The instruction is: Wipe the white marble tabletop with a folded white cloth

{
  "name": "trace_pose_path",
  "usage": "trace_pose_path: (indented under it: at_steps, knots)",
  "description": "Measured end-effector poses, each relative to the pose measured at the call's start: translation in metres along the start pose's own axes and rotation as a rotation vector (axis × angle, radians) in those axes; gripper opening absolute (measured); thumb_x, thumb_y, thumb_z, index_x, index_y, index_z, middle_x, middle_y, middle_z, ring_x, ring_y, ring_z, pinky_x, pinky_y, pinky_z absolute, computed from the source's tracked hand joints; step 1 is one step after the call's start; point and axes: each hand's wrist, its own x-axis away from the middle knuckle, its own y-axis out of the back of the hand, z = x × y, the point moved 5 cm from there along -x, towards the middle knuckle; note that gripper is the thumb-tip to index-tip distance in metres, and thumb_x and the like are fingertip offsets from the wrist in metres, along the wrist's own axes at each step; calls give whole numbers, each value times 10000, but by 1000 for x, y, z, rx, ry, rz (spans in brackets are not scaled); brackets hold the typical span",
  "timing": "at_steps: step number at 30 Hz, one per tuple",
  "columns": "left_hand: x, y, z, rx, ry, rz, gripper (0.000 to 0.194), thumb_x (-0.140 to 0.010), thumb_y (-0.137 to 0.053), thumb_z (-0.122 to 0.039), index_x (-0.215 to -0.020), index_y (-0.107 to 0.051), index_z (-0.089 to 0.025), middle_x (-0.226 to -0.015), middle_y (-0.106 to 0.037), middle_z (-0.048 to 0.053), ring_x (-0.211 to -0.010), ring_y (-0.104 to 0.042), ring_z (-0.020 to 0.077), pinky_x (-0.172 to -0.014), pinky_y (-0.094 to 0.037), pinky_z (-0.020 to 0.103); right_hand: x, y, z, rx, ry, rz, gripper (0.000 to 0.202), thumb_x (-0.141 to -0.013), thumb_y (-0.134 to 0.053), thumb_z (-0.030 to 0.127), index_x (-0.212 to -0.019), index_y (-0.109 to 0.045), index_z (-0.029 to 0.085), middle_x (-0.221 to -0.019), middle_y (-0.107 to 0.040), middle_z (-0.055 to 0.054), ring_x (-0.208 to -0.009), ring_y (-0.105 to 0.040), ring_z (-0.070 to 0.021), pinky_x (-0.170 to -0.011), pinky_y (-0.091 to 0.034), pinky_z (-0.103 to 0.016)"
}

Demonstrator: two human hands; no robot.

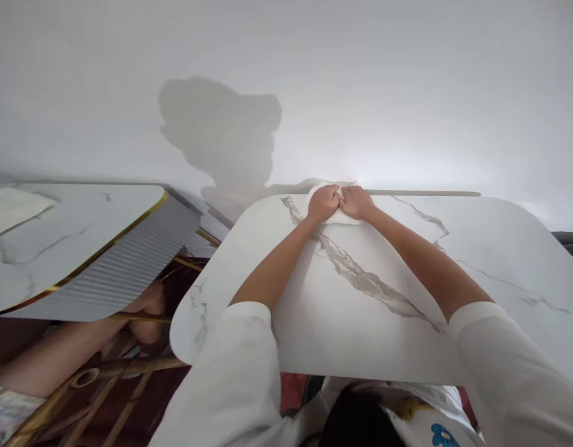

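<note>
Against the far edge of a white, marble-patterned tabletop [342,335] with rounded corners, somewhat left of that edge's middle, lay a soft white cloth [349,218], bunched under both of the person's hands. The bare left hand [324,202] was curled over the cloth's left part, its fingers bent inward and grasping the fabric; the bare right hand [357,202] grasped the right part in much the same way, and the two hands met, or very nearly met, at the fingers (the palms were hidden, so how much fabric each held could not be told). Some of the cloth showed past the far edge, toward a plain pale grey wall [407,93], which bore a soft dark shadow [221,124]. Both forearms stretched across the tabletop from loose white sleeves [249,347], on either side of a broad grey-brown vein [360,276] that ran slantwise toward the near edge. Beyond the left corners stood a second white marble-patterned table [81,217] with a gold-coloured rim and a ribbed grey side, and a flat off-white piece [16,208] lay on it. Below that table showed another person's bare limb [58,360].
</note>
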Motion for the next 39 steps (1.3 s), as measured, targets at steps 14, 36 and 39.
trace_pose_path:
  at_steps: [14,36,39]
  knots:
    - [28,3,-15,-58,-119,-19,470,-870,-335,-173,-1269,-573,-112,-1325,-593,116,-1252,-518,217,-1105,-362,366,36,4,17,4,-52,0,597,-954,-281,294,-1449,-331,-33,-1513,-356,-204,-1410,-292,-298,-1142,-209,-418]
    - [229,59,-101,-116,-48,91,489,-903,-305,-180,-1335,-523,-113,-1410,-525,98,-1333,-452,207,-1145,-345,394,226,41,132,-111,-91,25,613,-936,-332,303,-1440,-353,-46,-1514,-343,-214,-1422,-281,-301,-1178,-203,-435]
    - [248,60,-118,-122,-4,77,490,-894,-320,-164,-1337,-520,-98,-1418,-512,119,-1339,-444,219,-1153,-331,407,248,45,137,-119,-64,37,611,-935,-321,303,-1446,-352,-31,-1526,-329,-195,-1428,-273,-283,-1181,-203,-431]
